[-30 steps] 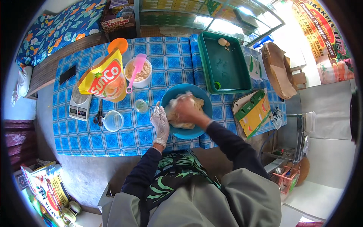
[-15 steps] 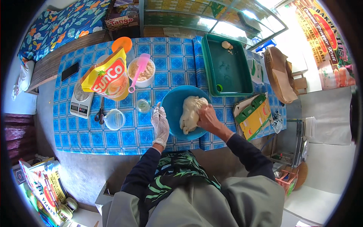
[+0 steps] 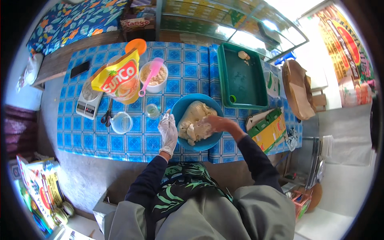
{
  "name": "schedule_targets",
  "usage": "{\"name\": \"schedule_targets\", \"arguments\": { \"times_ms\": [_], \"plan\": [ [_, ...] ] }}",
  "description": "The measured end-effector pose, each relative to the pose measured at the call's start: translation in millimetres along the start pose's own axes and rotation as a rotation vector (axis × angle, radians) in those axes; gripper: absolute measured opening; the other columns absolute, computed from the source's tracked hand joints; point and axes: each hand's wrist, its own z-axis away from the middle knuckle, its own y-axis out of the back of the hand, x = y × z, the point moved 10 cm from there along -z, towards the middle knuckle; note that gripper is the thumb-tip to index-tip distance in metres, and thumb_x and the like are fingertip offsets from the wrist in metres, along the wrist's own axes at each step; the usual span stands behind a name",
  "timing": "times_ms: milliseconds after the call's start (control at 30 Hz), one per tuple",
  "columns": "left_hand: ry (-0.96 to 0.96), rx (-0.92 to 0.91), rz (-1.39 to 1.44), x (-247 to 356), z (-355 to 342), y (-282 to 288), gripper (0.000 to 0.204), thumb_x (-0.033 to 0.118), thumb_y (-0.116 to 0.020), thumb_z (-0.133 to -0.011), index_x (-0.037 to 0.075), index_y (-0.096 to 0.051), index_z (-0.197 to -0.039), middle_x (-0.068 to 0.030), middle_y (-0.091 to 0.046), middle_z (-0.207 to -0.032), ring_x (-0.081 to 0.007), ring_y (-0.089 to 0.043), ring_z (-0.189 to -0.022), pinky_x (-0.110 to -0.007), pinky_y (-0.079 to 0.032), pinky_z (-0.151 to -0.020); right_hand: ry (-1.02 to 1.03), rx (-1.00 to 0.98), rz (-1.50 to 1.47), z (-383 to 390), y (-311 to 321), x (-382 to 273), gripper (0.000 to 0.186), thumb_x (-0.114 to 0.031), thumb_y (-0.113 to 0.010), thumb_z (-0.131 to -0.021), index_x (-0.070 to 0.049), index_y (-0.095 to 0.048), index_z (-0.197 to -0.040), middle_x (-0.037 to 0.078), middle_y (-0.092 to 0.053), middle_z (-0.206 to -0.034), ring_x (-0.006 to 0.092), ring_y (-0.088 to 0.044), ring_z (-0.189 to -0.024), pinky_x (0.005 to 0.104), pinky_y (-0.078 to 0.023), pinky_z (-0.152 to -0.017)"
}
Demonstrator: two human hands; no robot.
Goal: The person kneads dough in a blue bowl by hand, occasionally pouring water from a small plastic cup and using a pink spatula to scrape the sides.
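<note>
A pale, sticky lump of dough (image 3: 195,116) fills much of a round blue bowl (image 3: 185,101) near the table's front edge. My left hand (image 3: 168,132), in a thin whitish glove, grips the bowl's left rim. Bare and slightly blurred, my right hand (image 3: 216,124) reaches over the right rim and presses into the dough, its fingers closed on it and their tips partly hidden. The dough looks wet and ragged at its near left side.
Left of the bowl stand a small glass (image 3: 152,111), a clear plastic cup (image 3: 121,122), scissors (image 3: 106,117), a scale (image 3: 89,105), an upright yellow pouch (image 3: 120,82) and a white tub (image 3: 157,87) with a pink spoon. A green tray (image 3: 244,86) and cardboard boxes (image 3: 267,130) lie right.
My right hand has moved slightly left and deeper over the dough, which has spread wider toward the bowl's left side. My left hand stays at the rim.
</note>
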Motion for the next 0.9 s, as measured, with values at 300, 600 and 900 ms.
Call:
{"name": "schedule_targets", "arguments": {
  "times_ms": [300,600,900],
  "plan": [
    [0.56,0.172,1.144,-58,12,-24,0.023,0.005,-0.054,-0.098,-0.003,-0.066,-0.116,-0.0065,-0.07,-0.094,-0.0072,-0.057,-0.078,-0.025,-0.048,-0.071,-0.383,0.075,0.858,-61,-9,6,0.05,-0.039,-0.076,-0.064,-0.004,-0.071,-0.099,0.021,-0.067,-0.109,0.0434,-0.058,-0.111,0.0644,-0.041,-0.089],
    [-0.025,0.069,-0.286,-5,5,3,0.026,0.013,-0.054,-0.1,-0.005,-0.063,-0.115,-0.0154,-0.069,-0.097,-0.012,-0.062,-0.085,-0.028,-0.05,-0.078,-0.258,0.222,0.745,-102,-53,51,0.033,-0.029,-0.074,-0.062,-0.01,-0.071,-0.09,0.015,-0.069,-0.09,0.0371,-0.066,-0.092,0.0624,-0.043,-0.087],
    [0.216,0.08,-0.187,-25,13,7,0.032,0.031,-0.05,-0.1,0.01,-0.068,-0.116,-0.0152,-0.07,-0.107,-0.0338,-0.064,-0.105,-0.051,-0.035,-0.097,-0.029,0.162,0.726,9,-5,-9,0.034,-0.027,-0.074,-0.062,-0.009,-0.07,-0.09,0.011,-0.066,-0.096,0.0313,-0.058,-0.101,0.0514,-0.04,-0.093]
  ]
}}
